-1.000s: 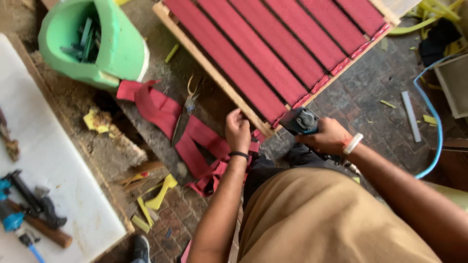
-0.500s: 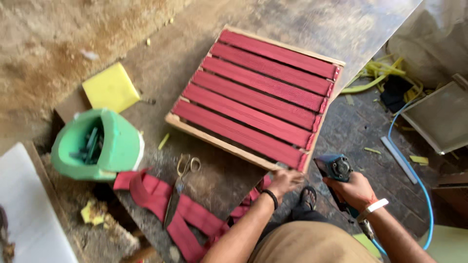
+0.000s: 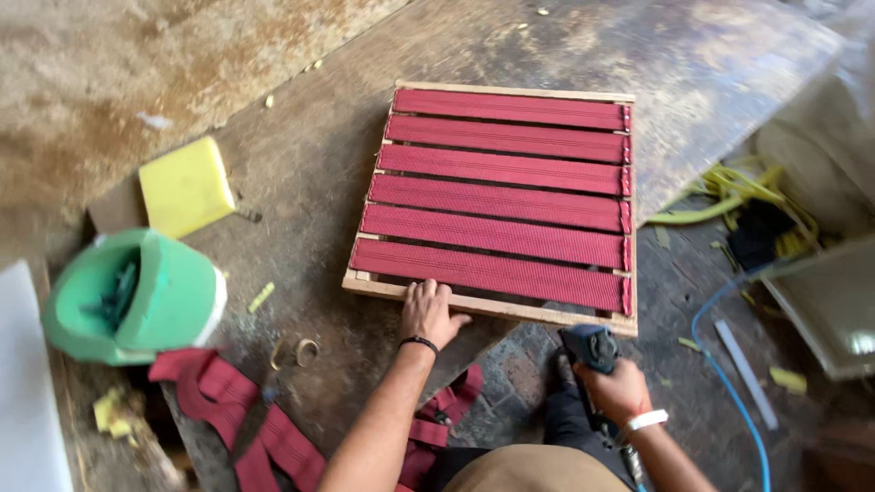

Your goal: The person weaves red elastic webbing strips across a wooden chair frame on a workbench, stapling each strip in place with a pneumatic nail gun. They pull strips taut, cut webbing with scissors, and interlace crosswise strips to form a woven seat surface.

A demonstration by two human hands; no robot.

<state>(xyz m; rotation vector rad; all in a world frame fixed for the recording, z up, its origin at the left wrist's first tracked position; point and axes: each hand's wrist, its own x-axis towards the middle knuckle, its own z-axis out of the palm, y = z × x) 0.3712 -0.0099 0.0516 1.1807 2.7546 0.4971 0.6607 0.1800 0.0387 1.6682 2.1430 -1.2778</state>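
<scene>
A square wooden frame (image 3: pixel 497 310) with several red webbing straps (image 3: pixel 499 202) stretched across it lies flat on a worn board. My left hand (image 3: pixel 427 311) rests palm down on the frame's near rail, fingers spread onto the lowest strap. My right hand (image 3: pixel 619 392) grips a dark pneumatic staple gun (image 3: pixel 591 350), held just below the frame's near right corner and apart from it. A blue air hose (image 3: pixel 720 364) curves off to the right of the gun.
Loose red webbing (image 3: pixel 246 415) and scissors (image 3: pixel 290 355) lie at the lower left. A green foam roll (image 3: pixel 137 296) and a yellow foam block (image 3: pixel 187 185) sit to the left. Yellow scraps (image 3: pixel 738 196) and a light tray (image 3: pixel 834 310) are at the right.
The view has tilted up so the whole frame shows. My left hand moved from the frame's corner onto the near rail. The staple gun stays low at the right.
</scene>
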